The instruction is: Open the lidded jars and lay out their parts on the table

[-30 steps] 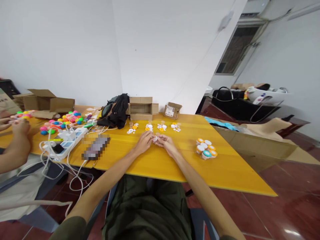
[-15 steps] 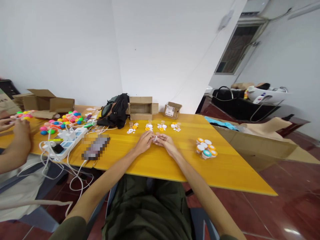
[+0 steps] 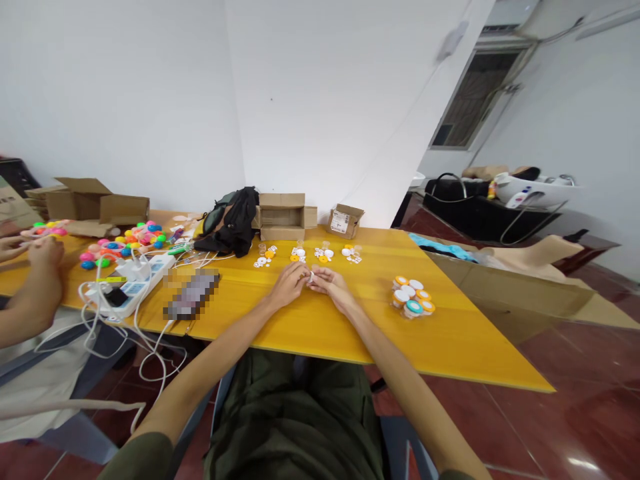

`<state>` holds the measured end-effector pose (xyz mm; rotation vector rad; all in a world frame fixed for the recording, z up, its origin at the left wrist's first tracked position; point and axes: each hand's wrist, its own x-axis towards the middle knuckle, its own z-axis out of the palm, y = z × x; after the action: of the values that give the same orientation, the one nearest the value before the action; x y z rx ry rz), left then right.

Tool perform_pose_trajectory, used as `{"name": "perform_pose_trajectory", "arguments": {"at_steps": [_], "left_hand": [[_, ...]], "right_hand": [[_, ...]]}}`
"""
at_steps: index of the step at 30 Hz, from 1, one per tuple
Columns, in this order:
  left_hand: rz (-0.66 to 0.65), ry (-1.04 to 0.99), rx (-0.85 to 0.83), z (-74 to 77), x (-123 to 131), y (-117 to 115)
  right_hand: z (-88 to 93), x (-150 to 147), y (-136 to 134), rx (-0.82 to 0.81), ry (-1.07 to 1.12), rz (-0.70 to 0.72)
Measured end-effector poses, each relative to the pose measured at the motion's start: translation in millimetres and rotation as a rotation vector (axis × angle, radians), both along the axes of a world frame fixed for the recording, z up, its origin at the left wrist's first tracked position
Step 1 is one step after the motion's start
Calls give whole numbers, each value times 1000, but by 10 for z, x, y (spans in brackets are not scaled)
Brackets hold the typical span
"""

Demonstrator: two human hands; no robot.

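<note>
My left hand (image 3: 290, 283) and my right hand (image 3: 331, 283) meet above the yellow table (image 3: 300, 327), fingers closed on a small white plastic part (image 3: 311, 277) between them. Fingertips cover most of that part, so its exact kind is hidden. Just beyond my hands lie small groups of loose pieces: white gear-like discs (image 3: 261, 262), orange caps (image 3: 271, 254), white caps (image 3: 346, 252) and small clear cups (image 3: 301, 245). To the right of my right hand stands a cluster of clear containers with white, orange and teal lids (image 3: 414, 307).
An open cardboard box (image 3: 283, 220), a smaller box (image 3: 345, 221) and a black bag (image 3: 230, 223) line the wall. Left are a blurred phone (image 3: 193, 295), a power strip (image 3: 133, 287) with cables, colourful balls (image 3: 125, 247) and another person's hands (image 3: 45, 252).
My hands stay in nearly the same place, with slight finger movement around the white part. The other person's hands at the left have shifted a little.
</note>
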<state>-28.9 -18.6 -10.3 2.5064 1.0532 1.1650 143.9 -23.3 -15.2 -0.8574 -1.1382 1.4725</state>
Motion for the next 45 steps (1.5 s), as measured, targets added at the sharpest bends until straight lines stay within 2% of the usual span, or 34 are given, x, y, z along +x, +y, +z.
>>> {"name": "perform_pose_trajectory", "arguments": {"at_steps": [8,22,30,45], "left_hand": [[-14,-11,-13,11,9,-7],[-29,-8,-18,18,-3,-12],[-81,-47,16,5,-9,-2],[-100,-124,-42,17,10,-11]], "right_hand": [[-37,5,20,11,-6,-24],[80,-23,-45,-38,6,-12],[39,11,-17,-12,-12,53],[-33,30,24,16,2,46]]}}
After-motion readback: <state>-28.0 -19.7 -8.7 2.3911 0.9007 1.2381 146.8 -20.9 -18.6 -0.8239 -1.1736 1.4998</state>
